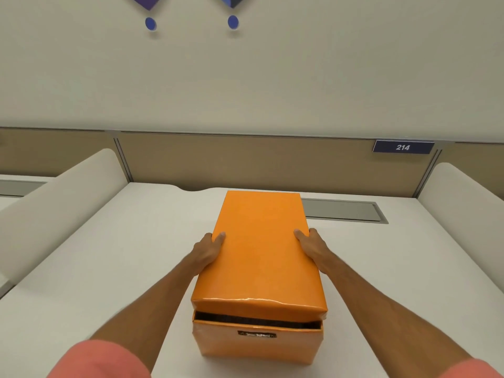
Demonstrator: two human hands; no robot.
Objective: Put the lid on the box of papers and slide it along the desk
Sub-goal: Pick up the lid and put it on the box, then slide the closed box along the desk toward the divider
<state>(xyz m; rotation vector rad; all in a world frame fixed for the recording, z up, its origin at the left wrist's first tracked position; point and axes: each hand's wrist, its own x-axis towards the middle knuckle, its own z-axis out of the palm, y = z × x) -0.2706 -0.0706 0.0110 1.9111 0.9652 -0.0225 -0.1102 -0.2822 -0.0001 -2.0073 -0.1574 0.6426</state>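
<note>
An orange box (257, 346) stands on the white desk (114, 255) in front of me, with a small dark label on its near wall. The orange lid (259, 246) lies over the box, its near end raised so that a dark gap shows above the box's near rim. My left hand (208, 248) grips the lid's left edge, thumb on top. My right hand (312, 245) grips the lid's right edge the same way. The papers inside are hidden.
Padded white dividers (54, 203) rise on the left and right of the desk. A brown partition (259, 159) closes the back, with a plate reading 214 (403, 147). A grey cable hatch (343, 211) lies flush in the desk behind the box on the right.
</note>
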